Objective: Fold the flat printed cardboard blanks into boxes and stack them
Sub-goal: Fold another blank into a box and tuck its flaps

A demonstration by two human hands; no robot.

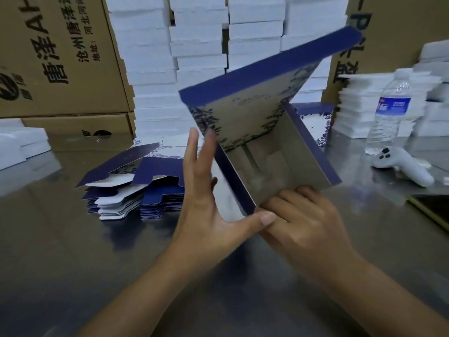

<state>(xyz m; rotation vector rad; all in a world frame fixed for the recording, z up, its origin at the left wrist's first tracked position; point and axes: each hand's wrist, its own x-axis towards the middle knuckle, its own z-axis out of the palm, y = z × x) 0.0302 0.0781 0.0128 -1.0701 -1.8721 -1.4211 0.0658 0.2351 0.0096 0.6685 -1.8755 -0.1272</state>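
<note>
A half-formed blue and cream printed box point(257, 117) is raised above the metal table point(73, 239), tilted, its grey inside facing me and its lid flap up. My right hand point(303, 222) grips its lower corner from underneath. My left hand point(206, 198) lies flat against the box's left wall, fingers spread, thumb at the bottom corner. A pile of flat blanks point(136, 188) in blue and white lies on the table to the left. A folded printed box point(315, 122) stands behind the raised one.
Tall stacks of white foam trays point(199, 57) stand at the back, more at right point(359, 108) and left. Brown cartons point(56, 57) flank them. A water bottle point(391, 110), a white controller point(405, 166) and a dark phone point(435, 210) lie at right.
</note>
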